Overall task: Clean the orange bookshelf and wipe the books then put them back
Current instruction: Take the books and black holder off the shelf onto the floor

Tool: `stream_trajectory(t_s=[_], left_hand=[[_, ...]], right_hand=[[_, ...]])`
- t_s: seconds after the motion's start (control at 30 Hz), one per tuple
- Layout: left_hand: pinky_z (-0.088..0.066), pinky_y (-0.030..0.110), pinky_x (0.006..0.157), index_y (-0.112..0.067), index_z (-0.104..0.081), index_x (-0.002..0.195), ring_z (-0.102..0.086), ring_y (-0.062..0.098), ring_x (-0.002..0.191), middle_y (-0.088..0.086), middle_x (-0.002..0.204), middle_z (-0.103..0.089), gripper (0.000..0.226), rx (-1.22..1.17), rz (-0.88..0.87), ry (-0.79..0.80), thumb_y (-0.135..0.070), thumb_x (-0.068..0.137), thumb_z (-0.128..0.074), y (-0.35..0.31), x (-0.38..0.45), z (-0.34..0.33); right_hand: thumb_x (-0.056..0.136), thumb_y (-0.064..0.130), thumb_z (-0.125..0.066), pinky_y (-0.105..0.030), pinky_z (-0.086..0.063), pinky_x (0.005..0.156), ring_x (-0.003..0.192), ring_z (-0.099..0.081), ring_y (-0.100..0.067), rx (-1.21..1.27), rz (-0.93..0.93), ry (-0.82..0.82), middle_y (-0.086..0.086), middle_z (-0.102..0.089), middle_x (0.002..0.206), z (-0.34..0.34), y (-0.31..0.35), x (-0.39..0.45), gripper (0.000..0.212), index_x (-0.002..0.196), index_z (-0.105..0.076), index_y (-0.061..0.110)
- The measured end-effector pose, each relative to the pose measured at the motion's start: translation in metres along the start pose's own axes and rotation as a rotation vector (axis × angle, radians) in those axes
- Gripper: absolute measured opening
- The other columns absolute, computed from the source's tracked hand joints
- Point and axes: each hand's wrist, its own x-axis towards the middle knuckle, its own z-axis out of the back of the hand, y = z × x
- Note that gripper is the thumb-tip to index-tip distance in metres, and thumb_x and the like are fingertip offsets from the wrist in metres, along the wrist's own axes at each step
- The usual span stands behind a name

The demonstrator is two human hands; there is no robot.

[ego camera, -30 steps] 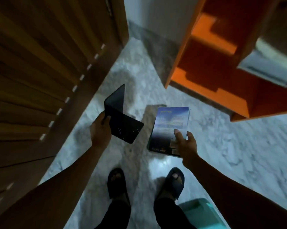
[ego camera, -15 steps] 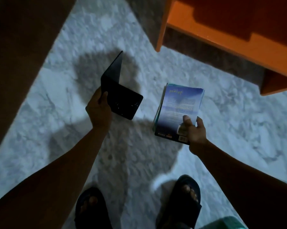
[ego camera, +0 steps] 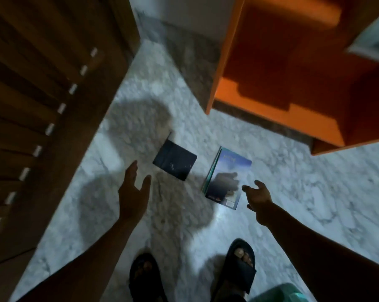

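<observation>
Below, on the marble floor (ego camera: 293,205), two items lie apart from both hands. The black bookend (ego camera: 175,163), an L-shaped piece, sits near the middle of the view with one flap standing up at its 11 o'clock side. The blue book (ego camera: 226,177) lies flat at the bookend's 3 o'clock, cover up, a greenish spine edge along its left side; title blurred, unreadable.

Left hand (ego camera: 133,192): fingers straight and spread, thumb apart, holding nothing, at the bookend's 7 o'clock. Not touching it.

Right hand (ego camera: 259,196): fingers loosely extended, holding nothing, just at the book's 4 o'clock corner. A shadow of fingers falls on the book cover; whether a fingertip touches the book cannot be told.

Orange bookshelf (ego camera: 277,68) fills the 1 to 2 o'clock part of the view, its lower compartments in sight, shadowed. A pale object (ego camera: 373,44) shows at the far right edge against it, too blurred to identify.

Wooden slatted door (ego camera: 42,94) takes the 9 to 11 o'clock side. Two feet in dark sandals (ego camera: 242,269) at 6 o'clock. A green container (ego camera: 280,294) edges in at 5 o'clock. Frame has motion blur.
</observation>
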Motion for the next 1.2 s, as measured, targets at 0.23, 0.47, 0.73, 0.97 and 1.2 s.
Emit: stream_trajectory(t_s=[0.23, 0.47, 0.73, 0.97, 1.2], left_hand=[[-0.045, 0.045, 0.109, -0.017, -0.052, 0.139, -0.053, 0.014, 0.129, -0.002, 0.140, -0.055, 0.045, -0.035, -0.163, 0.061, -0.023, 0.096, -0.061, -0.204, -0.043, 0.113], [-0.029, -0.008, 0.083, -0.009, -0.052, 0.139, -0.050, 0.008, 0.123, -0.007, 0.131, -0.053, 0.038, 0.059, -0.449, 0.184, -0.018, 0.102, -0.051, -0.423, -0.094, 0.202], [-0.045, 0.014, 0.075, -0.023, -0.029, 0.153, -0.059, 0.002, 0.094, -0.006, 0.124, -0.059, 0.054, -0.093, -0.341, 0.415, -0.033, 0.103, -0.048, -0.514, -0.116, 0.133], [-0.034, 0.043, 0.114, -0.030, -0.014, 0.158, -0.040, 0.029, 0.140, 0.010, 0.155, -0.040, 0.068, -0.056, -0.193, 0.528, -0.045, 0.101, -0.048, -0.490, -0.113, -0.006], [-0.028, 0.038, 0.116, -0.026, -0.011, 0.159, -0.031, 0.031, 0.146, 0.007, 0.161, -0.027, 0.070, -0.046, -0.082, 0.503, -0.044, 0.101, -0.048, -0.467, -0.076, -0.110]], right_hand=[[0.098, 0.025, -0.057, -0.037, -0.043, 0.084, 0.076, -0.047, -0.015, -0.010, 0.148, 0.069, 0.005, -0.042, 0.078, 0.080, 0.133, -0.172, 0.060, 0.150, -0.030, 0.021], [0.101, 0.018, -0.054, -0.043, -0.048, 0.076, 0.088, -0.059, -0.032, 0.133, 0.487, -0.025, -0.018, -0.063, 0.102, 0.179, 0.253, -0.354, 0.040, 0.139, -0.043, 0.013], [0.097, 0.039, -0.052, -0.031, -0.045, 0.073, 0.080, -0.057, -0.020, 0.709, 0.639, -0.574, -0.007, -0.062, 0.095, 0.267, 0.304, -0.417, 0.023, 0.109, -0.046, 0.020], [0.082, 0.072, -0.051, -0.055, -0.047, 0.102, 0.125, -0.053, -0.032, 0.559, 0.616, -0.382, 0.000, -0.044, 0.149, 0.347, 0.322, -0.346, 0.083, 0.152, -0.011, 0.049], [0.091, 0.042, -0.067, -0.038, -0.055, 0.078, 0.105, -0.065, -0.026, 0.638, 0.773, -0.067, 0.005, -0.057, 0.140, 0.360, 0.326, -0.304, 0.077, 0.151, -0.019, 0.050]])
